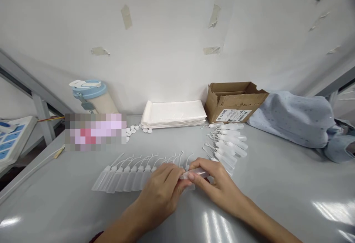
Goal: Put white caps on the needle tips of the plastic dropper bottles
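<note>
My left hand [162,191] and my right hand [215,182] meet over the grey table [277,184], fingers pinched together on one small clear plastic bottle [197,173] held sideways between them. Just left of my hands lies a neat row of the same clear bottles [124,178] with tethered caps, laid side by side. Behind my right hand is a looser pile of bottles [229,143].
At the back stand a stack of white sheets [174,114], an open cardboard box [234,100], a blue-lidded cup [93,97] and several small white caps [137,129]. A light blue cloth [299,119] lies right. A blue-keyed device [12,139] sits far left.
</note>
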The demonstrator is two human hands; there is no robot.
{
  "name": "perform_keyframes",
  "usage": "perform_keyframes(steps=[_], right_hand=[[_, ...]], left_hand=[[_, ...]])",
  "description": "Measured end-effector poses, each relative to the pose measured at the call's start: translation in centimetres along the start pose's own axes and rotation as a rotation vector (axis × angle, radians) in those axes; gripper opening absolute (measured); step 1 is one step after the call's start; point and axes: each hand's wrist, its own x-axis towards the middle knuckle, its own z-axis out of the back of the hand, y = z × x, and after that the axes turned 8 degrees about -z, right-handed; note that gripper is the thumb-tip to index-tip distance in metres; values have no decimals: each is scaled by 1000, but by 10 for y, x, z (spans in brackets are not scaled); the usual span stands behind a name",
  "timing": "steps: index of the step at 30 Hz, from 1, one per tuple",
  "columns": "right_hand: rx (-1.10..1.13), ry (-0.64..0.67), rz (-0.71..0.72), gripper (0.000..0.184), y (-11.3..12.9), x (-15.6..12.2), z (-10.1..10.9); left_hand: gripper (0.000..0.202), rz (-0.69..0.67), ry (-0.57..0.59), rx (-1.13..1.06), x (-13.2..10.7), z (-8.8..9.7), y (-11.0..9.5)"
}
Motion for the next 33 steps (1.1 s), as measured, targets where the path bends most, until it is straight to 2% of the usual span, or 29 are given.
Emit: perform_keyframes(steps=[4, 10, 13, 15, 16, 19, 21, 24, 26, 29, 33], right_hand=[[-77, 12, 80, 28, -3, -1, 1], [-48, 101, -5, 38, -5, 3, -2], [-44, 94, -17, 38, -4, 5, 0], [-79, 7, -1, 36, -6, 7, 6], [-110, -78, 15, 34, -9, 9, 11], [-267, -453, 63, 30, -23, 18, 35], [-403, -654, 75, 32, -36, 26, 56], [-630, -866, 121, 35, -58, 38, 81], [-743, -933, 183, 34, -70, 44, 91], [-865, -930, 271, 30, -83, 48, 96], [-927, -923, 248, 28, -84, 46, 96]], left_hand=[[15, 169, 48, -123, 0, 3, 0], [19, 48, 18, -36, -2, -1, 3], [17, 64, 38, -51, -1, -1, 6], [16, 112, 52, -59, 2, 2, 15], [15, 149, 74, -46, 4, 6, 23], [18, 258, 137, 181, 10, 25, 58], [21, 282, 197, 298, 14, 39, 84], [24, 321, 243, 355, 17, 53, 116], [23, 330, 300, 375, 17, 54, 128], [22, 326, 376, 405, 18, 45, 135], [22, 311, 431, 446, 20, 37, 137]])
